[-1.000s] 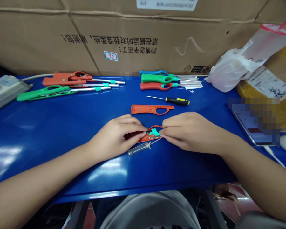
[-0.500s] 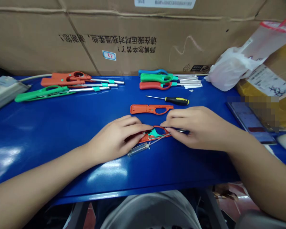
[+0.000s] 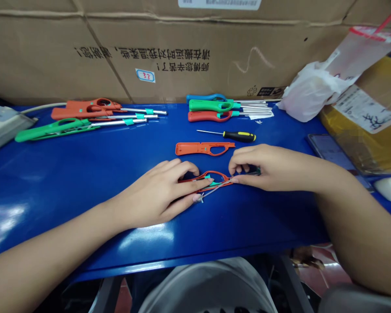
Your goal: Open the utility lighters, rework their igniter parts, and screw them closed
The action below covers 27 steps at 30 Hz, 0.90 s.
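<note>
Orange lighter housing: is lying flat on the blue surface, near the middle of its front edge, with a teal plastic clip sitting in its loop.

Left hand: is resting over the housing at 9 o'clock, fingers extended and pressing down, not clenched.

Right hand: is coming in from 3 o'clock, its fingertips pinching a thin metal rod that is running across the housing.

Spare shell: an orange lighter shell is lying empty at 12 o'clock from the housing, just beyond the hands.

Screwdriver: a yellow-and-black screwdriver is lying at 1 o'clock, its shaft pointing toward 9 o'clock.

Lighters: a blue, green and red lighter group is lying at 12 o'clock; an orange and green lighter group is lying at 10 o'clock.

Writing: a cardboard box is standing behind the surface, showing upside-down Chinese print, "师傅您辛苦了!", and a sticker reading "33".

Right edge: a white plastic bag is slumping against a yellow parcel.
</note>
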Tool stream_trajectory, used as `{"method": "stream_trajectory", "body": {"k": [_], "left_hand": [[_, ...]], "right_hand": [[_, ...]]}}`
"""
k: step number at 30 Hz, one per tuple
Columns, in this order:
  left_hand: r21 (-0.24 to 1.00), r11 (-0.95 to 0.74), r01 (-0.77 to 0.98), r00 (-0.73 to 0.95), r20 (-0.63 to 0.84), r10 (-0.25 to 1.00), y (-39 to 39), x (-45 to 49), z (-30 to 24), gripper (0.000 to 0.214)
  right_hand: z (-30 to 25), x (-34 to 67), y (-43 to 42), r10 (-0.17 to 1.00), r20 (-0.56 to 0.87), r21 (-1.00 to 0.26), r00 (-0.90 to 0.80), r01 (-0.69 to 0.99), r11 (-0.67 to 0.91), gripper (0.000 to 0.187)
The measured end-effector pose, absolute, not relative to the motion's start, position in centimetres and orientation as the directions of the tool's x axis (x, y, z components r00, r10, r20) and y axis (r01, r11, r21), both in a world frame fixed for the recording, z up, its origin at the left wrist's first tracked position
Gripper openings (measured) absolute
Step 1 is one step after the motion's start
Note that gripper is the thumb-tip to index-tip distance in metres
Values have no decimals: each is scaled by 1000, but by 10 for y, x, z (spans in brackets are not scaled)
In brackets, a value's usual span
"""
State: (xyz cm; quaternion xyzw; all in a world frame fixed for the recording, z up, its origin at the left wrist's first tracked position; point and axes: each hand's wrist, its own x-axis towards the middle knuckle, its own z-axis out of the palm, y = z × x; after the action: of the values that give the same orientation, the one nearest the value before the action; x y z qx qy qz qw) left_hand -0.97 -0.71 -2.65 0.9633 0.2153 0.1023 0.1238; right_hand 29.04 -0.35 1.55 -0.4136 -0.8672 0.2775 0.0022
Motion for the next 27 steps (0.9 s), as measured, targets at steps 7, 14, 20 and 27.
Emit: {"method": "stream_trajectory", "body": {"k": [7, 14, 20, 27], "left_hand": [[250, -887, 388, 892, 139, 429, -8, -9, -24, 39], [187, -909, 373, 902, 157, 402, -10, -7, -23, 40], [299, -896, 329, 892, 213, 398, -7, -10, -20, 39], [328, -876, 353, 875, 216, 433, -7, -12, -18, 43]], "right_hand": [[8, 285, 2, 762, -297, -614, -576, 726, 310, 17], [11, 284, 0, 787, -337, -573, -517, 776, 264, 19], [17, 292, -2, 767, -380, -531, -518, 801, 278, 20], [15, 289, -2, 793, -336, -540, -509, 793, 280, 29]]}}
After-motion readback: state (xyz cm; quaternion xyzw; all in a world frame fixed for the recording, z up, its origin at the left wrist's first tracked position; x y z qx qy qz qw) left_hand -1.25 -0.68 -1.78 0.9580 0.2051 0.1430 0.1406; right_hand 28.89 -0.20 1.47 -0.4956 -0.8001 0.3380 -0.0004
